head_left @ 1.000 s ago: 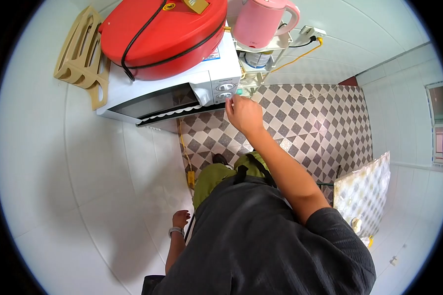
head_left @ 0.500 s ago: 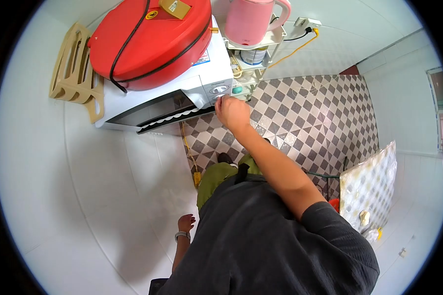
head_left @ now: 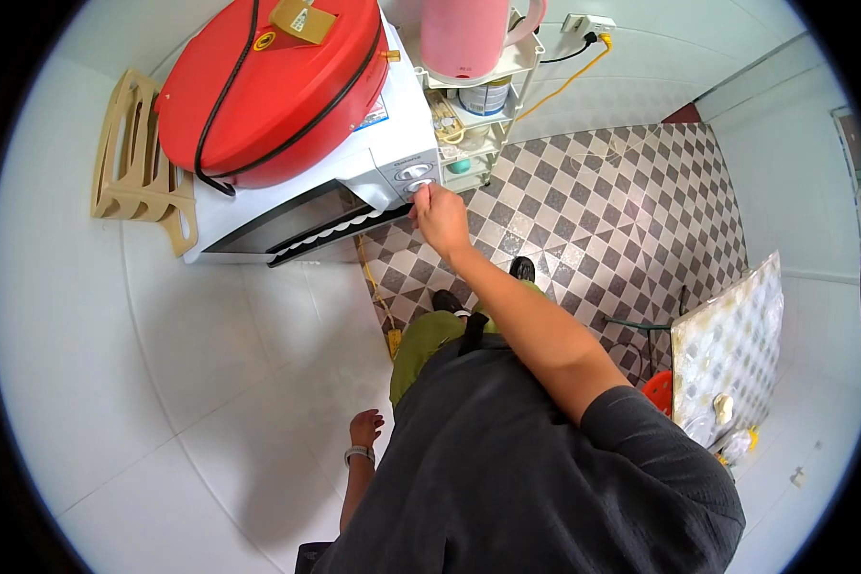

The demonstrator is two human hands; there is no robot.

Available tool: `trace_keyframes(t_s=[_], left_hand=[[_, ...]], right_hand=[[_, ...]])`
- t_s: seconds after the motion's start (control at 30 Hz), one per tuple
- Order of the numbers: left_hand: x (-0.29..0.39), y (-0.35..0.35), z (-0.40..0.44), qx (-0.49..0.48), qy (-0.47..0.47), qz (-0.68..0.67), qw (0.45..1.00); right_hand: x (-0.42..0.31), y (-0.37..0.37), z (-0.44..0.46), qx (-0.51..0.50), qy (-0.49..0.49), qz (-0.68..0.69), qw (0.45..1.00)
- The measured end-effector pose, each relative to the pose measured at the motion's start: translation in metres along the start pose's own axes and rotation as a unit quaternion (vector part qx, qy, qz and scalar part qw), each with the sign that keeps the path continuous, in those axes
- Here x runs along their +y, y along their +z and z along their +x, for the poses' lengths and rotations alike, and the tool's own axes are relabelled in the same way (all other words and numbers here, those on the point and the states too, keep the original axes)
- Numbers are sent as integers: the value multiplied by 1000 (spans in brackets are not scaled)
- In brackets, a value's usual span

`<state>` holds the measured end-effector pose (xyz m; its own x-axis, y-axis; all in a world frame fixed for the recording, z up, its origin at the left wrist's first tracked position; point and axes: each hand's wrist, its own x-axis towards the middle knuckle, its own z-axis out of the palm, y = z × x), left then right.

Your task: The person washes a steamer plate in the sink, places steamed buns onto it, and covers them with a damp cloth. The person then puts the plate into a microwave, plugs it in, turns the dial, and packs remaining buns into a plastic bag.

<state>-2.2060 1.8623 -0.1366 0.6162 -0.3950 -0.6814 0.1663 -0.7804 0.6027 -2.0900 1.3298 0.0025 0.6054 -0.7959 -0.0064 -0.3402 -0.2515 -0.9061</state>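
Note:
A white microwave oven (head_left: 349,163) stands at the upper left, its dark door facing me. Two round dials sit on its control panel; the upper dial (head_left: 413,172) is uncovered. The fingers of my right hand (head_left: 442,220) are closed around the lower dial (head_left: 418,186), covering part of it. My left hand (head_left: 365,427) hangs low by my side, wearing a band on the wrist. Its fingers are loosely curled but apart, and it holds nothing.
A large round red appliance (head_left: 282,105) with a black cord rests on the microwave. Beside it, a beige rack (head_left: 134,158) leans at the wall. A pink kettle (head_left: 464,38) tops a white shelf cart (head_left: 493,124). A covered table (head_left: 727,344) stands at right.
My view has shifted slightly, and both feet show more. My right hand stays at the lower dial, with slightly more of the dial showing. My left hand still hangs down.

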Motion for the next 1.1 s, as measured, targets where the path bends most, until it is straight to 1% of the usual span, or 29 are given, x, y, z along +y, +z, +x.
trace_keyframes(t_s=[0.03,0.07,0.1,0.13,0.2,0.23,0.3,0.33,0.43,0.6,0.67,0.7,0.8,0.83,0.9,0.93,1.0,1.03,1.07,1.1], left_hand=[[13,-1,-3,3,-90,-68,994],[23,-2,-5,7,-178,-134,975],[12,-2,-3,8,-178,-134,975],[-21,2,4,-7,-65,-80,995],[-39,5,7,-22,49,-25,998],[-44,7,9,-30,19,-6,999],[-35,9,8,-39,-9,13,999],[-31,10,4,-33,-9,-7,999],[-22,12,3,-32,-4,-26,999],[-34,19,13,-29,5,-44,999],[-37,21,17,-30,49,-30,998],[-34,21,18,-30,63,-25,997],[-22,24,14,-32,66,-27,997],[-17,25,12,-30,32,-46,998],[-20,29,18,-39,5,-62,997],[-24,28,18,-46,28,-6,999],[-26,31,19,-62,59,55,995],[-28,30,25,-68,80,89,991],[-39,31,29,-73,114,145,980],[-53,34,37,-74,159,220,960]], right_hand=[[0,-1,0,-13,7,14,1000],[0,-1,0,-26,14,27,999],[-2,-2,0,-26,14,28,999],[-3,-3,0,-34,25,44,998],[-8,-6,-1,-42,36,59,997],[-11,-9,-2,-50,45,77,995],[-9,-9,-1,-56,51,94,993],[-6,-7,-1,-60,51,91,993],[-6,-10,2,-68,53,81,993],[-8,-17,1,-77,72,77,991],[-4,-14,2,-61,46,22,997],[-3,-14,3,-61,45,23,997],[-5,-18,2,-68,53,14,996],[-6,-20,1,-72,48,9,996],[-6,-24,1,-75,39,7,996],[-3,-25,1,-64,42,2,997],[0,-32,1,-103,39,-17,994],[4,-36,0,-118,40,2,992],[9,-44,-2,-105,43,0,994],[14,-52,-3,-116,42,2,992]])
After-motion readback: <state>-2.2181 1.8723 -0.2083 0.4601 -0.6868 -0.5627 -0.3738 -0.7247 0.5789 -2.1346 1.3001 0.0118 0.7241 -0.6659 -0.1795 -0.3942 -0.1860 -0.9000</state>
